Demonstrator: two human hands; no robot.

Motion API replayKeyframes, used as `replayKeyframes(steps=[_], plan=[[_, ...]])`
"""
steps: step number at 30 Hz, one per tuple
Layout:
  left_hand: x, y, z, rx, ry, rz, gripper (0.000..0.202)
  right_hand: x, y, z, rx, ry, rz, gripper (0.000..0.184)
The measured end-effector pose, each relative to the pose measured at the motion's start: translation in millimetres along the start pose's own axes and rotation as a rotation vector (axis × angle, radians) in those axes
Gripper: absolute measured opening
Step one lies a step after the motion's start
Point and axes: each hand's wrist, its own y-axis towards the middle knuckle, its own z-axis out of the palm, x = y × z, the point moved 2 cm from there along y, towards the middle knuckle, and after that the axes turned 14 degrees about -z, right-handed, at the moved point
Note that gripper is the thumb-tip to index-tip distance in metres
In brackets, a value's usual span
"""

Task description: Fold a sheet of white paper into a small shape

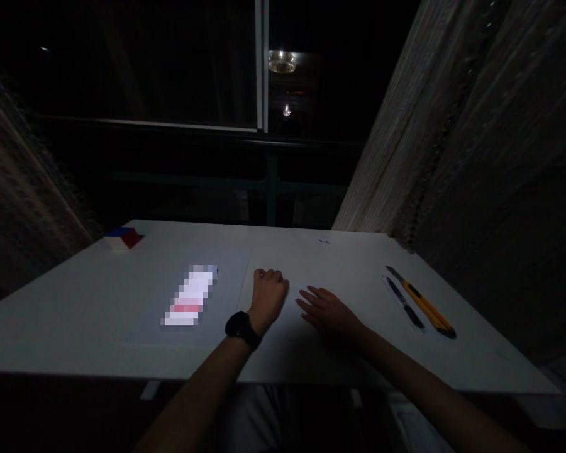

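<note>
My left hand (pixel 270 297), with a black watch (pixel 242 328) on its wrist, is curled into a fist over the middle of the white table (pixel 306 251). Nothing shows sticking out of it. Just to its right, my right hand (pixel 329 311) is open, palm down, fingers spread and pointing left. A small gap separates the two hands. Left of my fist lies a bright phone-shaped screen (pixel 189 296), blurred into blocks, on a large pale sheet (pixel 231 283).
A block in blue, red and white (pixel 122 238) sits at the far left corner. To the right lie a black pen (pixel 405 305) and a yellow box cutter (pixel 424 303). Small dark scraps (pixel 324 241) lie near the back edge. Curtains (pixel 387 138) hang beside a dark window.
</note>
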Motion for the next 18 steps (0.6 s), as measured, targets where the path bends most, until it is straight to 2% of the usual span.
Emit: replayKeyframes(steps=[12, 16, 18], plan=[[-5.8, -3.6, -0.4, -0.052, 0.063, 0.027, 0.018, 2.0, -0.2, -0.7, -0.035, -0.005, 0.007, 0.032], [-5.2, -3.3, 1.0, -0.059, 0.064, 0.025, 0.016, 0.4, 1.2, 0.5, -0.113, 0.024, 0.012, 0.028], [-5.0, -3.0, 1.6, -0.063, 0.07, 0.031, 0.015, -5.2, 3.3, -0.8, -0.165, 0.045, 0.076, 0.024]])
